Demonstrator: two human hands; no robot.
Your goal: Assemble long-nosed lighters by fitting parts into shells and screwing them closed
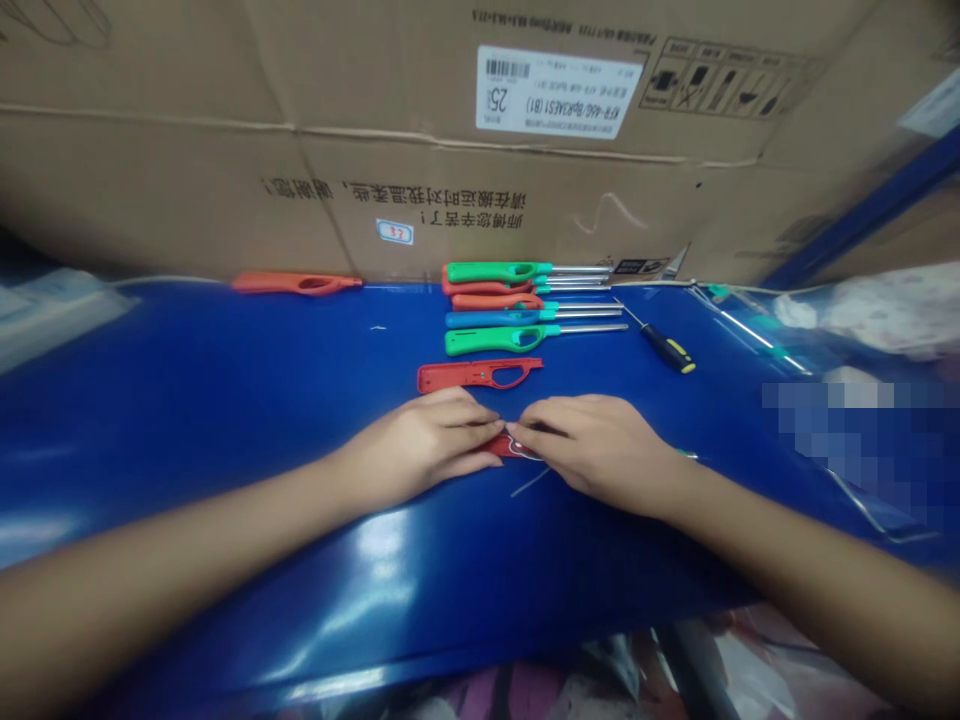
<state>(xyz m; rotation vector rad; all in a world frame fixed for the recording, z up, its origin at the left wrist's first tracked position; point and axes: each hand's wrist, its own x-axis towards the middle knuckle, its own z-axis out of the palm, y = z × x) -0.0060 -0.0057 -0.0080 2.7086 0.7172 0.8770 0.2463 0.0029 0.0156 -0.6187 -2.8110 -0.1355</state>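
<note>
A red lighter casing half [497, 446] lies low over the blue table, mostly covered by my hands. My left hand [427, 445] is closed on its left end, fingertips and thumb pressed together. My right hand [600, 445] curls over the casing's right part, thumb and fingers closed at it. A thin white wire [525, 452] loops out over the red plastic beside the right fingers. Just beyond my hands rests another red lighter casing half [457, 376], its hollow inside facing up. What the right palm covers is hidden.
Behind lie several assembled long-necked lighters [495, 341], green, blue and red-orange. An orange casing piece [292, 284] is at back left, a screwdriver [667, 348] to the right. A cardboard box [375, 100] walls off the back; plastic bags [885, 310] sit right.
</note>
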